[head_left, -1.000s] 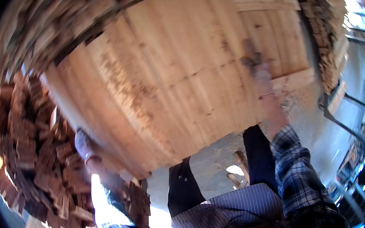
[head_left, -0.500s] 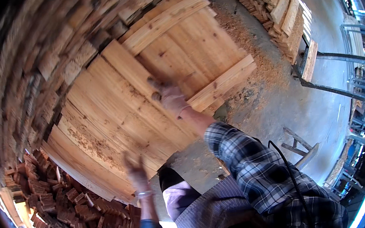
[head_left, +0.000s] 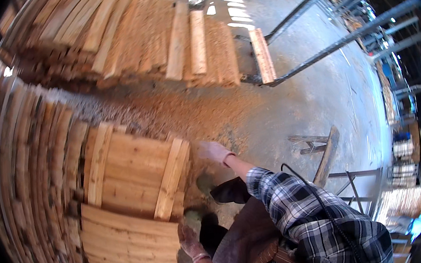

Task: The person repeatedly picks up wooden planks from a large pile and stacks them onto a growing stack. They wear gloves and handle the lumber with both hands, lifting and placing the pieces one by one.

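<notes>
My left hand, in a pinkish glove, is low beside the right edge of a flat panel of pale boards. Its fingers look stretched along that edge; whether they touch it I cannot tell. My right hand, gloved alike, reaches forward over the dusty floor, just right of a second panel. That hand looks open and is somewhat blurred, with nothing visible in it. Two raised battens, a left one and a right one, cross the second panel, which lies beyond the flat one.
Stacked boards rise along the left. Another long timber stack stands at the far side, past sawdust on the floor. A small wooden trestle stands to the right. Metal bars run beyond it.
My view has turned to the right, so the panels now appear lower and farther left. My right hand has come off the boards to beside the battened panel; my left is at the panel edge.
</notes>
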A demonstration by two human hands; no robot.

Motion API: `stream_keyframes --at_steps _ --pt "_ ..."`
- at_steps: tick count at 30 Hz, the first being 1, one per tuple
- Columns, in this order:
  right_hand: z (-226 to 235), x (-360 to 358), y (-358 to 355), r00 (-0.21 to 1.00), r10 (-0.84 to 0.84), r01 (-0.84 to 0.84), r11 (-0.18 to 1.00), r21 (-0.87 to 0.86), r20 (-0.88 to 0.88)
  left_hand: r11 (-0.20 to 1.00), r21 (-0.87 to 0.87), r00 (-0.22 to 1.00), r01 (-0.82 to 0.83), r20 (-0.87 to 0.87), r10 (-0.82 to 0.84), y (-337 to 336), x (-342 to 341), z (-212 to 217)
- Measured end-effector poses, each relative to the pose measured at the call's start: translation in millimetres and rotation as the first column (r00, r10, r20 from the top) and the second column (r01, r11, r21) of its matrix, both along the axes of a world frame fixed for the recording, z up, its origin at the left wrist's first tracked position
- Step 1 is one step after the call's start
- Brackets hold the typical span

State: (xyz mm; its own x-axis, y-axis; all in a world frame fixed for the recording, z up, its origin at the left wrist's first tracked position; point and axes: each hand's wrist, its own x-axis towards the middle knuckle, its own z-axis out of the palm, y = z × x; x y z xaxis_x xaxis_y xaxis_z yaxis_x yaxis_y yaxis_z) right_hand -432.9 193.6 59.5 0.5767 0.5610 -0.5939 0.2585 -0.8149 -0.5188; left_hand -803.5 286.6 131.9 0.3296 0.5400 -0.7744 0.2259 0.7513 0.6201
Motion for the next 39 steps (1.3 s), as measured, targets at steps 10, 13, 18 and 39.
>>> stream_keyframes --at_steps 10,13,18,39 --pt "36 155 -167 0.850 -0.508 0.524 0.844 -0.114 0.142 0.944 0.055 0.922 0.324 -0.240 -0.303 -17 139 -4" --pt "27 250 -191 0.782 -0.619 0.622 0.782 -0.040 0.066 0.946 0.042 0.909 0.322 -0.293 -0.296 -37 197 -35" --pt "-32 441 -274 0.772 -0.452 0.595 0.760 -0.260 0.446 0.962 -0.087 0.914 0.259 -0.299 -0.273 -120 317 -56" --pt "-77 351 -258 -0.083 -0.283 0.996 -0.015 -0.082 -0.955 0.484 0.061 0.486 0.873 -0.197 -0.852 -183 692 -77"
